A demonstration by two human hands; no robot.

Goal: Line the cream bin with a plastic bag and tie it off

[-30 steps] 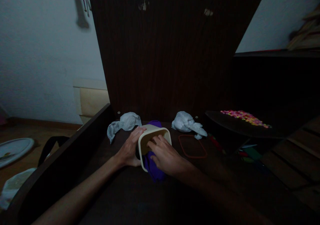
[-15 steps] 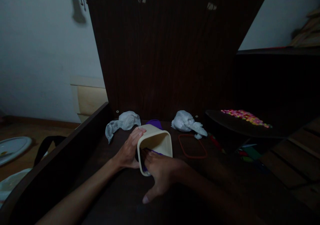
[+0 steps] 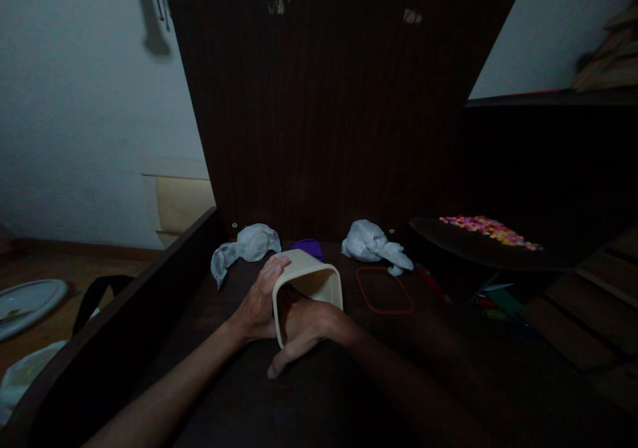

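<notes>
A cream plastic container [image 3: 299, 262] lies tipped on its side, its mouth facing me. My left hand [image 3: 259, 302] is closed round its left wall, fingers over the top. My right hand [image 3: 306, 322] reaches into the mouth; the thumb sticks out at the lower rim and the other fingers are hidden inside. Just behind the container shows a purple piece [image 3: 310, 247], partly covered. To the right a reddish-brown sealing ring [image 3: 359, 288] with rounded corners lies flat on the dark wooden surface [image 3: 234, 395].
Two knotted pale plastic bags, left [image 3: 259, 242] and right [image 3: 366, 240], rest against the dark upright panel [image 3: 323, 115]. A dark raised edge [image 3: 149, 282] runs along the left. On the right, a dark shelf [image 3: 448, 242] bears a heap of small pink and yellow pieces [image 3: 488, 228].
My right hand has gone deeper into the container, and the purple material seen under its fingers is now almost hidden. My left hand keeps its hold.
</notes>
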